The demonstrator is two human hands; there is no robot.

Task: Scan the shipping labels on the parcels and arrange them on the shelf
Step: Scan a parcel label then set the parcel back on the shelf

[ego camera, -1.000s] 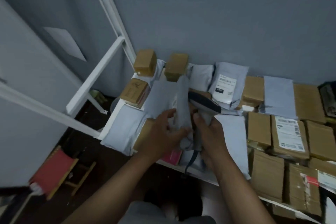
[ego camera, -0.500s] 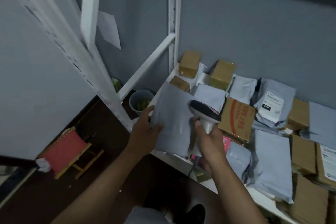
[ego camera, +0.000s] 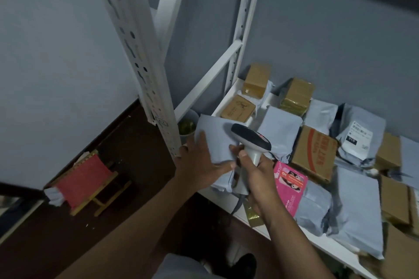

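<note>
My left hand [ego camera: 199, 165] holds a flat grey poly-mailer parcel [ego camera: 214, 135] at the shelf's front left corner, fingers spread behind it and thumb on its front. No label shows on its visible face. My right hand [ego camera: 256, 172] grips the handle of a grey and black barcode scanner [ego camera: 250, 140], whose head points left, just above the parcel. The white shelf [ego camera: 224, 102] carries many grey mailers, brown cardboard boxes and a pink parcel [ego camera: 289, 184]. One grey bag [ego camera: 358, 138] at the back shows a white shipping label.
A white perforated upright post [ego camera: 140, 63] stands directly left of my left hand. A diagonal white brace [ego camera: 210, 77] crosses behind it. On the dark floor sit a small red folding stool [ego camera: 84, 179] and a cup with green contents [ego camera: 187, 125]. A grey wall backs the shelf.
The view swung left and up. The grey parcel went from upright between both hands to lying flatter at the shelf's left corner in my left hand. My right hand kept the scanner.
</note>
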